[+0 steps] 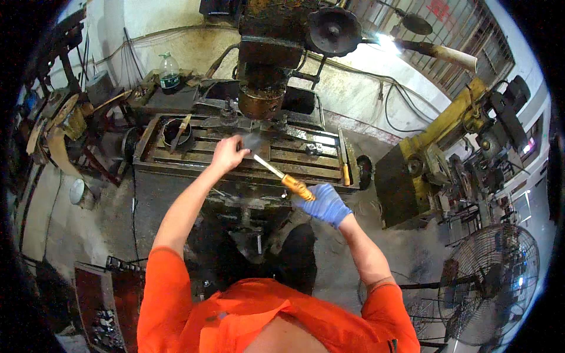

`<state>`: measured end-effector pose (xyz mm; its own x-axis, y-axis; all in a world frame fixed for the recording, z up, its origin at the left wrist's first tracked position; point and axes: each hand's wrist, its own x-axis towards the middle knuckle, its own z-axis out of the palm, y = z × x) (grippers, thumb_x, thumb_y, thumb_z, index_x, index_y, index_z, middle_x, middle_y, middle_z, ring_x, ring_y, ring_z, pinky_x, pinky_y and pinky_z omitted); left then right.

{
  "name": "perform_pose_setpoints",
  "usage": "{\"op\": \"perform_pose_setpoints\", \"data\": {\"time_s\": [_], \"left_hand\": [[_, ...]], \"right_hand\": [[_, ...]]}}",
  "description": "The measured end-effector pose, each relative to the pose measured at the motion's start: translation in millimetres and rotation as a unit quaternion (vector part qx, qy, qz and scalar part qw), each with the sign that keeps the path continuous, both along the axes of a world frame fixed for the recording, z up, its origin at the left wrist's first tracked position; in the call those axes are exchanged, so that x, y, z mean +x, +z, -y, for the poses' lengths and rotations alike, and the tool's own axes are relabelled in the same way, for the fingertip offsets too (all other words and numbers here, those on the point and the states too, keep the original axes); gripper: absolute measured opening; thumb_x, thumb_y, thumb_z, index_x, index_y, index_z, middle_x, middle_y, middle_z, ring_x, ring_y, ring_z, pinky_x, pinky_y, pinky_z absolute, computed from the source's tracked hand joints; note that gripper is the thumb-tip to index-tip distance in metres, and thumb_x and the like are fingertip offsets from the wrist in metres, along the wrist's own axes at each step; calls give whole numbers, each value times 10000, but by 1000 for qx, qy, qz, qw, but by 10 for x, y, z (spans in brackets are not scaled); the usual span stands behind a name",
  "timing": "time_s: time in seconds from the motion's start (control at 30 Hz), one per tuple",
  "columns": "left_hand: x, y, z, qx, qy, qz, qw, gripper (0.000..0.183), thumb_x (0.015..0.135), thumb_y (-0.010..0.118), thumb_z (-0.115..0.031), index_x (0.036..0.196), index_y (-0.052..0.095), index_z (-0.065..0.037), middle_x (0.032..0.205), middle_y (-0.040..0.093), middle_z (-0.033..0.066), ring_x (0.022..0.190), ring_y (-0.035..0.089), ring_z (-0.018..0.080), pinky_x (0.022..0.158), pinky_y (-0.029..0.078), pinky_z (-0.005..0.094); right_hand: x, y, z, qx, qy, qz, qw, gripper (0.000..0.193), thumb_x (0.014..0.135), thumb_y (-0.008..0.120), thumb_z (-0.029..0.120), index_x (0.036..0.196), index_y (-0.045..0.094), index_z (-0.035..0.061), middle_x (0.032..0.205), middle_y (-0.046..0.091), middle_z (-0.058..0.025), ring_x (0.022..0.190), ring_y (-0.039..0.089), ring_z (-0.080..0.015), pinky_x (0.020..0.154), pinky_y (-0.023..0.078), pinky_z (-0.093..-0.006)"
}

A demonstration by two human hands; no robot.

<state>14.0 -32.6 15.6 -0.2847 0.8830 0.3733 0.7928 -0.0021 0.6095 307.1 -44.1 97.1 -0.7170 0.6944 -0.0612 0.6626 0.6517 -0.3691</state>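
My gloved right hand is wrapped round the yellow handle of a file-like tool, whose pale straight blade points up and left. The blade's tip lies close to the fingers of my bare left hand. Those fingers are pinched together beside a blurred grey piece; its kind does not show, and the grip on it is partly hidden. Both hands are above the front of a slotted machine table, below the machine's spindle head.
On the table's left stands a dark round pot with a brush-like stick across it. A second yellow-handled file lies at the right end, near a small metal block. A yellow machine and a caged fan stand to the right.
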Motion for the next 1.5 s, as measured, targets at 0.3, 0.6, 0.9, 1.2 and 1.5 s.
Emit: {"op": "perform_pose_setpoints", "data": {"time_s": [0.3,0.6,0.9,1.2,1.5], "left_hand": [[-111,-139,-456,-64,8,-88,994,250,696,660,-226,876,591,-67,794,622,149,817,590,329,715,464,429],[-35,-131,-570,-34,18,-123,992,202,704,589,-153,892,596,-81,811,618,150,791,590,330,694,469,432],[116,-181,-882,-66,133,-92,985,304,743,610,-226,972,546,-38,782,616,173,766,611,311,645,487,427],[-169,-174,-871,-86,131,-33,987,347,685,662,-269,948,594,-53,838,624,168,825,601,322,716,486,415],[-133,-162,-907,-73,121,-8,990,312,648,701,-274,821,633,-23,817,624,178,804,602,331,709,485,419]], "right_hand": [[-85,-840,-590,-150,-41,-275,949,284,691,733,268,858,670,47,742,668,-60,654,587,-83,597,458,-274],[-77,-1329,-378,-54,-195,-72,977,440,696,642,421,932,643,51,833,635,-165,782,622,-283,698,477,-334],[758,-977,-534,-36,-257,-195,946,361,696,700,253,941,636,-5,848,659,-135,765,634,-193,702,485,-296],[780,2414,-1267,103,107,-665,732,423,806,519,211,1195,481,49,1159,529,-123,1080,501,-267,944,385,-425],[600,1788,-602,264,113,-635,717,282,887,349,261,775,492,46,829,539,-110,947,531,-287,952,342,-518]]}}
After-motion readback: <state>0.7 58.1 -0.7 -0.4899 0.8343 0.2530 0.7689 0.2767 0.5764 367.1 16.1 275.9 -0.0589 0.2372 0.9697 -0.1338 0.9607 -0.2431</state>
